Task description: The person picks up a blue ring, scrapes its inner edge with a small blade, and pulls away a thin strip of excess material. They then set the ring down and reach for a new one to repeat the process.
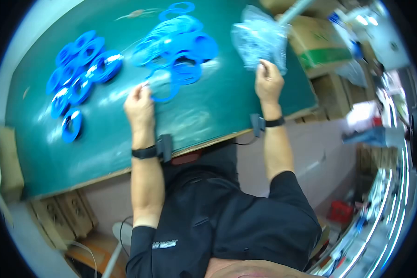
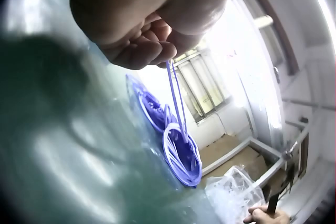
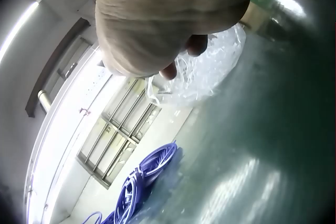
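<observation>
My left hand (image 1: 140, 105) pinches the near edge of a thin blue ring (image 1: 175, 89), which stretches toward a spread pile of blue rings (image 1: 183, 44). Seen in the left wrist view, the ring (image 2: 172, 88) hangs edge-on from the fingertips, overlapping the pile behind it. The right hand (image 1: 269, 84) is at the near edge of a clear plastic bag (image 1: 259, 41) with pale, strip-like contents. Its fingers are bent, and two fingertips show against the bag (image 3: 212, 69) in the right wrist view. I cannot tell whether they grip anything.
Several bundles of blue rings (image 1: 81, 69) lie on the left of the green table (image 1: 102, 153). A cardboard box (image 1: 317, 39) with a green band stands beyond the right edge, near a pale metal bar (image 1: 295, 11). More cardboard boxes (image 1: 65, 213) sit below the table's left end.
</observation>
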A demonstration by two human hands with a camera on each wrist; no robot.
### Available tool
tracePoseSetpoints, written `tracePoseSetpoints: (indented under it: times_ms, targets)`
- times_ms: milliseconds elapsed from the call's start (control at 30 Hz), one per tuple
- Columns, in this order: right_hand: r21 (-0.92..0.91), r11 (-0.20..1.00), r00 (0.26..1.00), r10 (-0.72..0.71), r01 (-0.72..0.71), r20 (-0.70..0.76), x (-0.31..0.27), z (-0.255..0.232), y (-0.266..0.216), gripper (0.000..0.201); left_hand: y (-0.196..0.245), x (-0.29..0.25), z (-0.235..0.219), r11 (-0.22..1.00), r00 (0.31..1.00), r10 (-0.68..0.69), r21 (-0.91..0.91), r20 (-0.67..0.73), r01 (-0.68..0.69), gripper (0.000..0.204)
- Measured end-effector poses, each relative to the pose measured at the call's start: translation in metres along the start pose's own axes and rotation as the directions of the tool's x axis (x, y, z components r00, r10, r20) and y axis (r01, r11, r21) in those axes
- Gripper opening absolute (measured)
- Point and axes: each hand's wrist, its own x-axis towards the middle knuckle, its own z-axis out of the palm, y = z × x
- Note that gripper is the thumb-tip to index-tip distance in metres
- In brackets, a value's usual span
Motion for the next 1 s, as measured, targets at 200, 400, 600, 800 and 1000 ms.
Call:
tracePoseSetpoints:
  times_ms: [200, 400, 600, 800, 1000]
  targets:
    - [0.211, 0.957, 0.929, 0.113, -0.197, 0.352, -0.025, 0.016, -0.009, 0.013, 0.061, 0.003, -0.06, 0.948, 0.953, 0.284, 0.18, -0.108, -0.262, 0.019]
    - [0.239, 0.939, 0.865, 0.101, -0.246, 0.491, -0.027, 0.019, -0.008, 0.013, 0.102, 0.036, -0.204, 0.858, 0.775, 0.468, 0.429, -0.424, -0.284, 0.02]
    - [0.196, 0.966, 0.873, 0.053, -0.167, 0.485, -0.024, 0.016, -0.016, 0.012, 0.094, 0.045, -0.261, 0.294, 0.644, 0.707, 0.95, -0.292, 0.109, 0.037]
    - [0.252, 0.923, 0.82, 0.105, -0.291, 0.563, -0.023, 0.023, -0.027, 0.015, 0.091, 0.043, -0.136, 0.551, 0.838, 0.535, 0.796, -0.106, -0.25, 0.033]
    - [0.322, 0.902, 0.845, 0.081, -0.288, 0.529, -0.018, 0.067, -0.056, 0.018, 0.045, 0.04, 0.008, 0.545, 0.873, 0.252, 0.685, 0.418, -0.484, 0.035]
